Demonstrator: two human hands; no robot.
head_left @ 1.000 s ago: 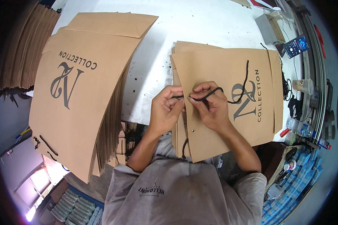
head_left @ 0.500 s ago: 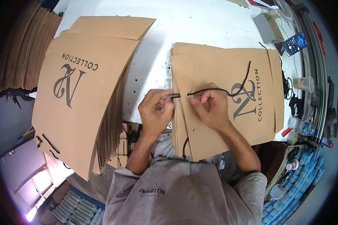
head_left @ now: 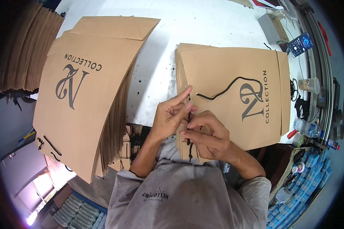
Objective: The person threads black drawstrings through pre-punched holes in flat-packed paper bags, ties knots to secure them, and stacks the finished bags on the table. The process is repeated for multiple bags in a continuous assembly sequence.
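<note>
A flat brown paper bag point(head_left: 221, 63) with dark printing lies on a small stack in front of me. Across its face curves the loose end of a black cord point(head_left: 227, 88), coming out of a hole near the bag's left edge. Along that edge both hands work on a black cord. My left hand point(head_left: 167, 119) pinches it between thumb and fingers, its index finger stretched out. Just below, my right hand point(head_left: 212, 137) grips the cord with its fingertips. A knotted cord end hangs under the right fingers. The fingers partly cover the holes.
To the left stands a taller stack of brown paper bags point(head_left: 86, 49), the top one threaded with black cord. More bags point(head_left: 30, 49) are piled at the far left. A phone point(head_left: 300, 44), a grey box point(head_left: 272, 28) and a plastic cup point(head_left: 309, 84) sit at the right.
My left hand has moved right to the bag's edge, and my right hand has gone down and left to the cord there. The loose cord now lies lower across the bag.
</note>
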